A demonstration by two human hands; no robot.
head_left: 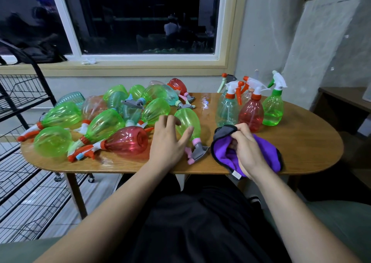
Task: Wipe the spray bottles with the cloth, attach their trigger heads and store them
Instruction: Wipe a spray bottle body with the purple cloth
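A translucent green spray bottle (187, 122) lies on its side near the middle of a wooden oval table (301, 142); its pink collar and grey trigger head (198, 150) are fitted and point toward the near edge. The left hand (168, 140) rests on the bottle's left side with fingers spread and fairly straight, thumb laid across the near part of the body; the hand is open, touching the bottle rather than clasping it. Just right of the trigger head, the right hand (247, 148) is curled tight into a purple cloth (267, 152) with a black border, bunching it against the table's near edge.

Beyond the cloth, toward the far right, several bottles stand upright with heads attached; in front are a pale teal bottle (226, 110) with an orange collar, a red bottle (251, 114), and a green bottle (273, 108) with a green collar; a thin tube shows through the teal one's wall; whether any holds liquid cannot be told.

On the left half of the table lies a crowded pile of bottles (104, 122), green, red, teal and clear, all on their sides and touching one another; nearest in the pile is a red one (128, 140) with an orange and white head.

A black wire rack (20, 102) stands left of the table; a dark window (140, 21) fills the far wall.
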